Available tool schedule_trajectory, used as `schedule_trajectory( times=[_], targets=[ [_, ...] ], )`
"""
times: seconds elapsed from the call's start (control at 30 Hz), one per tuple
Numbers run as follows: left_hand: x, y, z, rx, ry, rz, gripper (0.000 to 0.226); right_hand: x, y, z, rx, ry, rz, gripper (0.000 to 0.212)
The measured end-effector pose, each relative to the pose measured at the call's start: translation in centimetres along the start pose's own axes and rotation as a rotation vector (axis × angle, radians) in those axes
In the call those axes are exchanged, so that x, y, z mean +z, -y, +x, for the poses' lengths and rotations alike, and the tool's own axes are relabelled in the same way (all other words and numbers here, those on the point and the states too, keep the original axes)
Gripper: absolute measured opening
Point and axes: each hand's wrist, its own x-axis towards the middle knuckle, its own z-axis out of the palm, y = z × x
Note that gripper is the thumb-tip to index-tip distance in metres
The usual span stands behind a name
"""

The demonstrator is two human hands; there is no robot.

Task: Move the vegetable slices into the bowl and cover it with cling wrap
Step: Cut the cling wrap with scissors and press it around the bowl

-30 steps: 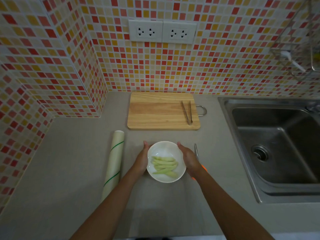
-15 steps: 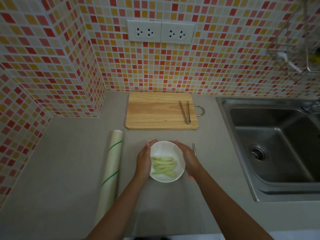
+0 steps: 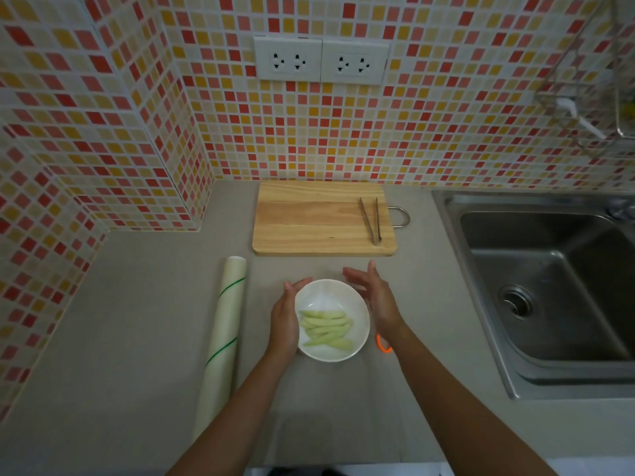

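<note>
A white bowl sits on the grey counter, holding several pale green vegetable slices. A faint sheen of clear film seems to lie across its top, though I cannot be sure. My left hand is pressed flat against the bowl's left side. My right hand hovers at the bowl's upper right rim, fingers spread and slightly lifted off it. The cling wrap roll lies lengthwise to the left of the bowl.
A wooden cutting board with metal tongs on its right side lies behind the bowl. An orange-handled tool peeks from under my right wrist. A steel sink fills the right. Tiled walls close the back and left.
My right hand has lifted away from the bowl's right side toward its far rim with the fingers opening. My left hand stays against the bowl's left side.
</note>
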Motion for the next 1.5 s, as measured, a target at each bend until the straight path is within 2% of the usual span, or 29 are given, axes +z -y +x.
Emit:
schedule_trajectory(
  times=[0.07, 0.17, 0.27, 0.33, 0.47, 0.57, 0.7, 0.8, 0.93, 1.07, 1.2, 1.3, 1.37, 1.43, 1.5],
  targets=[
    [0.0, 0.0, -0.3, -0.007, -0.013, -0.005, 0.049, 0.0, 0.4, 0.3, 0.022, 0.108, 0.03, 0.069],
    [0.1, 0.2, -0.5, 0.019, -0.014, -0.01, 0.052, 0.6, 1.2, 0.9, 0.105, 0.283, -0.095, 0.071],
    [0.2, 0.1, -0.7, 0.061, -0.026, -0.005, 0.053, 0.9, 1.2, 1.1, 0.147, 0.321, -0.169, 0.072],
    [0.2, 0.1, -0.8, 0.07, -0.027, -0.008, 0.053, 0.9, 1.1, 0.9, 0.136, 0.247, -0.128, 0.07],
    [0.1, 0.4, -1.1, 0.097, -0.12, -0.088, 0.05, 0.4, 0.1, 0.0, 0.003, -0.119, 0.261, 0.061],
    [0.6, 0.8, -1.7, 0.122, -0.238, -0.114, 0.046, 0.2, -2.1, -1.6, -0.017, -0.168, 0.415, 0.062],
    [1.2, 1.1, -2.1, 0.106, -0.292, -0.149, 0.045, 2.5, -4.0, -2.9, -0.003, -0.165, 0.499, 0.06],
    [1.1, 1.0, -2.1, 0.084, -0.285, -0.163, 0.046, 3.1, -4.0, -2.7, -0.04, -0.102, 0.514, 0.062],
    [1.2, 1.0, -2.1, 0.102, -0.258, -0.173, 0.048, 2.8, -4.0, -2.8, 0.022, -0.035, 0.508, 0.068],
    [0.3, 1.1, -1.3, 0.109, -0.191, -0.132, 0.049, 1.9, -3.9, -2.3, 0.055, -0.06, 0.244, 0.069],
    [-0.4, 0.1, 1.2, 0.085, -0.035, 0.066, 0.057, 0.7, -2.8, -2.3, -0.021, -0.028, 0.129, 0.074],
    [-0.3, -1.1, 3.0, 0.157, 0.102, 0.255, 0.072, 0.0, -2.1, -1.9, -0.036, -0.093, 0.082, 0.081],
    [-0.5, -2.0, 3.7, 0.162, 0.099, 0.296, 0.074, -0.4, -1.8, -1.2, -0.027, -0.154, 0.079, 0.077],
    [-0.7, -2.7, 3.8, 0.108, 0.0, 0.134, 0.065, -0.5, -1.4, -0.9, -0.038, -0.172, 0.084, 0.072],
    [-1.0, -2.4, 3.1, 0.046, -0.109, -0.161, 0.067, -0.3, -0.9, -0.8, -0.048, -0.162, 0.106, 0.071]
  ],
)
